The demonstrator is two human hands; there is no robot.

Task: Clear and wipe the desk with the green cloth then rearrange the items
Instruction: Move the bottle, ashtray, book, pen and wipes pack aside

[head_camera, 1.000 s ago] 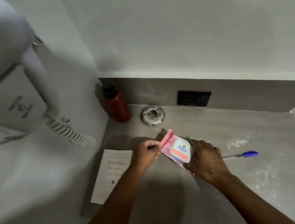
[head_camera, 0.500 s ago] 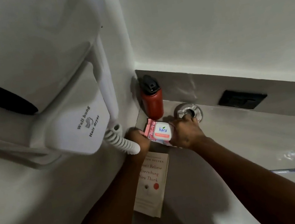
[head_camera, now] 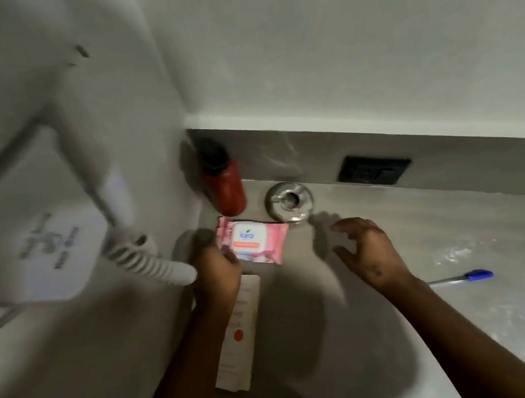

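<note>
1. Pale plaster walls (head_camera: 347, 28) meet at an inside corner at the back left.
2. A grey worktop (head_camera: 358, 304) fills the corner, with a grey upstand (head_camera: 453, 146) along the rear wall.
3. A black socket plate (head_camera: 375, 169) is set in the upstand.
4. A white wall-hung hair dryer (head_camera: 32, 220) with a coiled cord (head_camera: 150, 264) is mounted on the left wall.
5. The light is dim, with soft shadows on the worktop.

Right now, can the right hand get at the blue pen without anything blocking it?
Probably yes. The right hand hovers open and empty above the desk, and the blue pen lies alone to its right, with only bare surface between them.
</note>
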